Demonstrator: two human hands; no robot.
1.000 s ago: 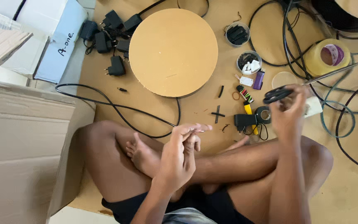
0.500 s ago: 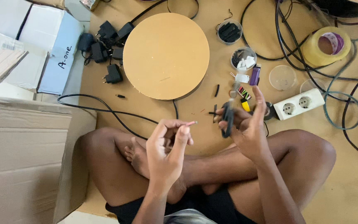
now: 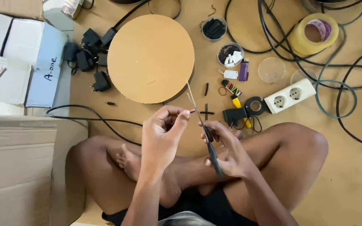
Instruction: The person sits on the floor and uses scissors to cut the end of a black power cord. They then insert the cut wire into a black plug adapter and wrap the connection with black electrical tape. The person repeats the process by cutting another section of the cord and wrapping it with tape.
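Observation:
I sit cross-legged on a brown floor. My left hand (image 3: 164,134) is raised over my knees, and its thumb and fingers pinch a small wire piece (image 3: 192,111) with a reddish end. My right hand (image 3: 228,151) grips scissors (image 3: 202,123) by their black handle. The thin blades point up and away, slightly parted, and cross right beside the pinched wire end. The two hands are close together, just in front of a round cardboard disc (image 3: 151,58).
Beyond the hands lie a white power strip (image 3: 290,96), a black tape roll (image 3: 255,105), a yellow tape roll (image 3: 315,33), small tubs of parts (image 3: 230,54), a purple lighter (image 3: 243,70), black adapters (image 3: 84,54) and looping cables (image 3: 336,83). A cardboard box (image 3: 17,167) stands at my left.
My right hand has come back from near the power strip with the scissors and brought them to my left hand. The left hand has stayed raised, pinching.

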